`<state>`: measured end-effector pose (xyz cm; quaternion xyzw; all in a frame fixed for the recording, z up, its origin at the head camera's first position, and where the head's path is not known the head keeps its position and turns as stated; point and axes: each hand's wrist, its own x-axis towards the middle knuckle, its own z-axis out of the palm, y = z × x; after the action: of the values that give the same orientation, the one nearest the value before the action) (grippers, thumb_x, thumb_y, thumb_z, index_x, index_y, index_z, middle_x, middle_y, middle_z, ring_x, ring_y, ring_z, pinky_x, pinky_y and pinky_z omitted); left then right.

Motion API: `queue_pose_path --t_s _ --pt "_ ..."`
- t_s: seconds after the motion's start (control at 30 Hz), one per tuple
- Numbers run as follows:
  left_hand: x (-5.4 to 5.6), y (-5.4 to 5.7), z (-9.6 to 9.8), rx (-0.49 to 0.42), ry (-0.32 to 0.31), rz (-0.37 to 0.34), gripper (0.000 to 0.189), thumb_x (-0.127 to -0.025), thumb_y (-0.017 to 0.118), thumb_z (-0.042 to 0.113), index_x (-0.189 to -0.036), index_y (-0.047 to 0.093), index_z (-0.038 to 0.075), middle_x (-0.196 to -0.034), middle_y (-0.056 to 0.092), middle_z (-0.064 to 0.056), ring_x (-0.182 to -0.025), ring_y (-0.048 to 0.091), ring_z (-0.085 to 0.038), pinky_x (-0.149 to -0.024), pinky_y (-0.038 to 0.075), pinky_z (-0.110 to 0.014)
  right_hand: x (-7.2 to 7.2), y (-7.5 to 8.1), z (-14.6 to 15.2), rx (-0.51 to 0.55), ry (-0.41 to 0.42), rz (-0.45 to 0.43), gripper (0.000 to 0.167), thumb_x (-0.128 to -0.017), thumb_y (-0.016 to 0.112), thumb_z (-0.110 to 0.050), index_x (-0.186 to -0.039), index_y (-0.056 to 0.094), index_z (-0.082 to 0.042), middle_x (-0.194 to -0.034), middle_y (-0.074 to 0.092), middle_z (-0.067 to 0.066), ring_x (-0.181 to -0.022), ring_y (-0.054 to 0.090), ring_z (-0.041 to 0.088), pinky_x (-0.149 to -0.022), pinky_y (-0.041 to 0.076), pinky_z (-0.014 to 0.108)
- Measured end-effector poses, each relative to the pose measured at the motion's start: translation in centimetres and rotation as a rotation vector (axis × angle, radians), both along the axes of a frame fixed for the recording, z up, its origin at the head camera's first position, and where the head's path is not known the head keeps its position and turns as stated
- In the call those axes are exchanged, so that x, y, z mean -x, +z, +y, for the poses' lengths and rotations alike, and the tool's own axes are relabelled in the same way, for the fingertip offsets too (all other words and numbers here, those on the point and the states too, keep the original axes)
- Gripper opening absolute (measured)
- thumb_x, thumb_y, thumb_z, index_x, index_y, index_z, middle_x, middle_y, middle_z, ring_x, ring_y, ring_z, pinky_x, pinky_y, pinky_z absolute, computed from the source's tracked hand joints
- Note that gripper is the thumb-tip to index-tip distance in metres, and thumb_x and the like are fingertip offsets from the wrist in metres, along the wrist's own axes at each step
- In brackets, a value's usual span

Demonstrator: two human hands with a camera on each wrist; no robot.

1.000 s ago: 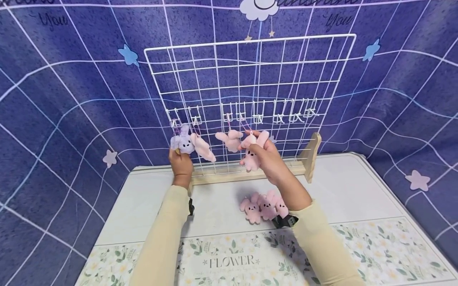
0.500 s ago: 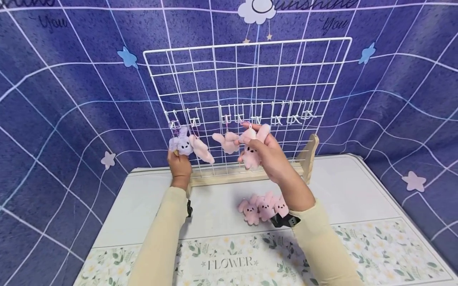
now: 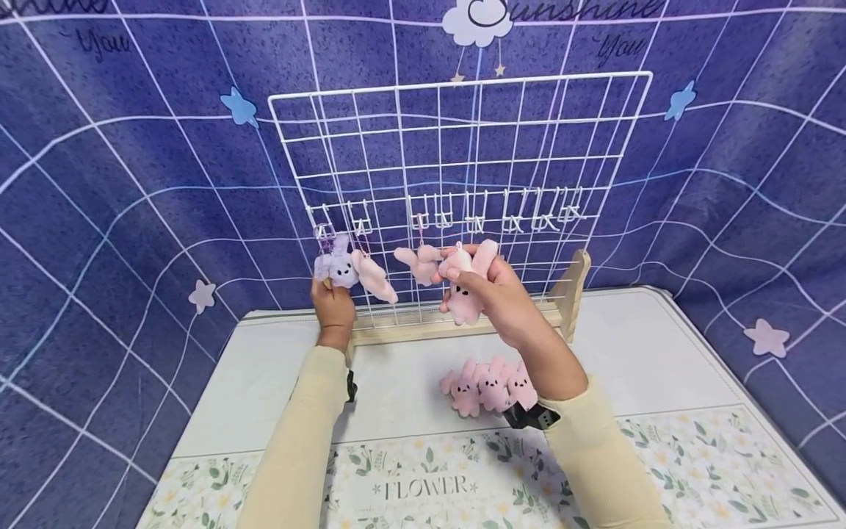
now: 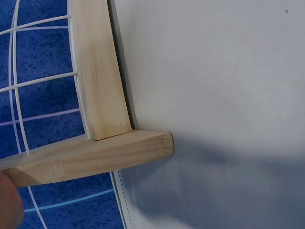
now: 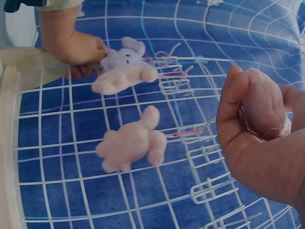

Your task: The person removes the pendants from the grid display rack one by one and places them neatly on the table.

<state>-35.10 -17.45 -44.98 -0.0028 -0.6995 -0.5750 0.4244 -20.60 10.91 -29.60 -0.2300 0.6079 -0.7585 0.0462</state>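
White wire grid (image 3: 399, 89) in a wooden stand (image 4: 109, 155), set on a pale tabletop (image 3: 396, 382). Legible writing: "FLOWER" (image 3: 425, 486), in grey capitals between two asterisk marks on the tabletop's floral band, with one line of smaller script beneath, too faint to read; "Sunshine" and "You" in dark script at upper right of the blue-violet backdrop (image 3: 152, 242); a second "You" at upper left, below lettering cut by the frame edge. Counts: seven plush rabbit toys visible, six pink and one lilac. Of these, one lilac toy (image 3: 343, 272) and two hanging pink toys (image 3: 374, 277) are on the grid, their cords on hooks (image 3: 419, 220); eight hooks counted, in one row. Three pink toys (image 3: 492, 389) lie side by side on the tabletop, in front of the grid and near the right wrist. The seventh, the held pink toy (image 3: 465, 307), is in the right hand (image 3: 507, 297), in front of the grid and below the hook row: thumb across its front, fingers curled behind, face outward, small loop at its top. Left hand (image 3: 333, 308): fingers curled round the stand's left end, just below the lilac toy. Sleeves: two, cream; black band at each wrist.
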Motion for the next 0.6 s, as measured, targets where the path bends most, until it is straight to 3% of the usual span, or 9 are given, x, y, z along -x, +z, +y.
queue_pose_path --t_s 0.1,0.23,0.43,0.5,0.6 --pt "-0.1 0.0 0.0 0.003 0.004 -0.004 0.033 -0.107 0.052 0.013 -0.133 0.063 -0.005 -0.129 0.069 -0.026 -0.125 0.064 -0.037 -0.112 0.048 -0.033 0.3 -0.7 0.0 -0.027 -0.012 -0.01 0.024 -0.105 0.054 -0.005 -0.128 0.057 -0.007 -0.103 0.075 0.002 -0.07 0.072 0.015 -0.066 0.064 0.027" --pt "-0.2 0.0 0.0 0.004 -0.004 -0.002 0.033 -0.107 0.051 0.011 -0.132 0.063 -0.006 -0.126 0.07 -0.027 -0.121 0.064 -0.034 -0.109 0.048 -0.029 0.8 -1.7 0.0 -0.091 -0.034 -0.028 0.032 -0.103 0.058 -0.005 -0.135 0.054 -0.001 -0.107 0.076 0.006 -0.074 0.073 0.013 -0.07 0.064 0.026" --pt "0.0 0.1 0.0 -0.018 -0.01 0.013 0.032 -0.105 0.051 0.01 -0.13 0.065 -0.004 -0.123 0.07 -0.026 -0.118 0.064 -0.032 -0.108 0.048 -0.03 1.3 -3.1 0.2 -0.162 -0.025 -0.04 0.043 -0.102 0.06 0.0 -0.144 0.051 0.008 -0.124 0.07 0.032 -0.086 0.076 0.013 -0.082 0.065 0.027" --pt "0.0 0.2 0.0 -0.024 -0.006 0.02 0.031 -0.105 0.051 0.01 -0.129 0.065 -0.004 -0.123 0.07 -0.026 -0.118 0.064 -0.034 -0.109 0.048 -0.031 1.5 -3.5 0.2 -0.178 -0.028 -0.03 0.035 -0.101 0.062 0.0 -0.135 0.059 0.008 -0.126 0.07 0.032 -0.09 0.077 0.013 -0.084 0.064 0.027" --pt "0.0 0.2 0.1 -0.024 -0.001 0.021 0.031 -0.105 0.052 0.009 -0.129 0.065 -0.004 -0.123 0.07 -0.026 -0.118 0.063 -0.036 -0.108 0.049 -0.031 1.7 -4.0 0.2 -0.19 -0.038 -0.009 0.011 -0.099 0.066 0.001 -0.108 0.067 0.009 -0.127 0.071 0.03 -0.093 0.078 0.014 -0.087 0.064 0.026"
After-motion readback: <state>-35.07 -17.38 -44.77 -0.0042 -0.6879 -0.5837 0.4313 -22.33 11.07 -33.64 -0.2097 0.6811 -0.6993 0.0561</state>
